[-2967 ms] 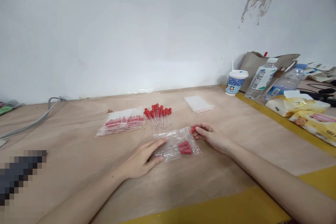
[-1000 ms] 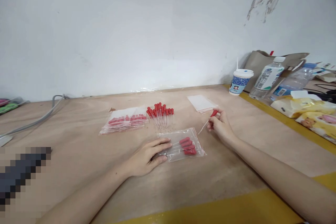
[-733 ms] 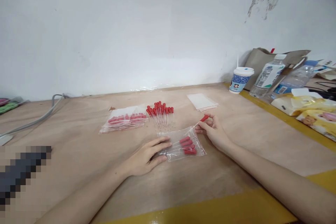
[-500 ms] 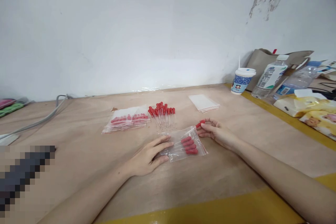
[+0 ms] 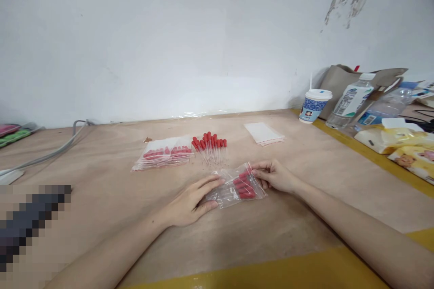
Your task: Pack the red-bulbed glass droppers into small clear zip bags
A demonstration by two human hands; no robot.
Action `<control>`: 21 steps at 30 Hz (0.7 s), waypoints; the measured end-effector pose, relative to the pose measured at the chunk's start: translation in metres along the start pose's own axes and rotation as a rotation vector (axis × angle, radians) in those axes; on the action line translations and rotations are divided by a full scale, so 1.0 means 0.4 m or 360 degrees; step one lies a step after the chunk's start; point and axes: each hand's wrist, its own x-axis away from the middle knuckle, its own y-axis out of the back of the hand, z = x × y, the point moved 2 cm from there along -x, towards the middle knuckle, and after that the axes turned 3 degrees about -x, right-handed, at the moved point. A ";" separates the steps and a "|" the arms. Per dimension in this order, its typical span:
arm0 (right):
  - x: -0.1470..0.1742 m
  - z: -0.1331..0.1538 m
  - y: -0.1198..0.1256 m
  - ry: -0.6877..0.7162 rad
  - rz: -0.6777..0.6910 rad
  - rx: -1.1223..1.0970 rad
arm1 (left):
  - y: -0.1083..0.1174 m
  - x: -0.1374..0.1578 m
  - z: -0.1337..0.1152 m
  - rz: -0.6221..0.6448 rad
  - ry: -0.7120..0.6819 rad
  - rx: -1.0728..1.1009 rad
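Observation:
A clear zip bag point(image 5: 225, 196) lies on the table, with several red-bulbed glass droppers point(image 5: 247, 193) side by side in it. My left hand point(image 5: 193, 201) rests on the bag's closed end, fingers stretched and thumb apart. At the mouth on the right, my right hand point(image 5: 269, 175) has its fingers closed at the bulb end of another dropper point(image 5: 244, 174), which is mostly inside the bag. The fingertips partly cover the bag's edge there. Behind the bag, loose droppers point(image 5: 210, 142) lie fanned out with their red bulbs toward the wall.
Filled zip bags point(image 5: 162, 156) are stacked left of the loose droppers. Flat white bags point(image 5: 262, 132) lie to the back right. A paper cup point(image 5: 313, 106), a plastic bottle point(image 5: 351, 101) and yellow tissue packs point(image 5: 386, 135) stand along the right. A grey cable point(image 5: 64, 149) crosses the left side.
My right hand has moved left to the bag's mouth, and its dropper has slid further in beside the others. The left hand stays on the bag.

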 end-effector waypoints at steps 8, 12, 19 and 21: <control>-0.007 -0.011 -0.015 0.0276 -0.0377 0.0524 | -0.003 -0.001 0.002 -0.0043 -0.0032 0.0020; -0.008 -0.002 -0.014 0.0432 -0.0205 0.0599 | -0.007 -0.002 0.008 -0.0042 -0.0047 0.0035; -0.007 0.001 -0.015 -0.0085 -0.0146 0.0108 | -0.007 -0.004 0.008 -0.0057 -0.0062 0.0057; 0.000 0.012 -0.028 0.0032 0.0040 0.0112 | -0.003 -0.006 0.006 -0.0078 -0.0052 0.0101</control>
